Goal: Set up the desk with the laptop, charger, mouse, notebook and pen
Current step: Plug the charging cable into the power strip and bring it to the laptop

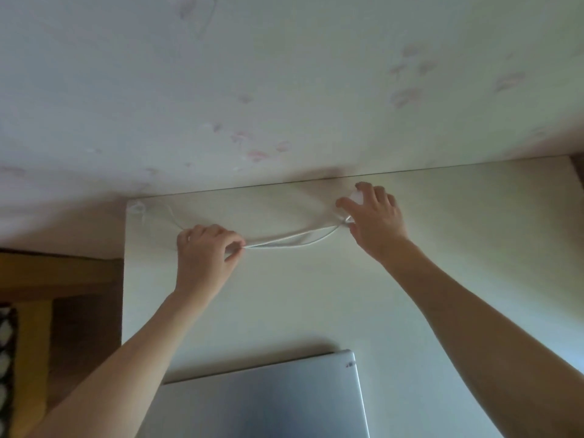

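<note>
I see both hands out near the far edge of the white worktop, working the charger. My right hand sits on the white charger block, close to the wall; its fingers are curled around the block, so I take it as holding it, though most of the block is hidden under the palm. My left hand lies to the left and a little nearer to me, with thumb and forefinger pinched narrow on the white cable.

The cable is what the next move turns on. It runs almost straight left to right between the two hands, sagging slightly toward me, in what looks like two strands side by side. A further length leaves the left hand and goes off to the far left corner of the worktop, ending in a small tangle I cannot make out clearly.

The closed silver laptop lies flat at the near edge, well apart from both hands and closer to my body. So the free end has to travel back toward me; I judge the left hand is better placed to bring it, while the right keeps the block put. No mouse, notebook or pen is in view, so the setup looks early
</note>
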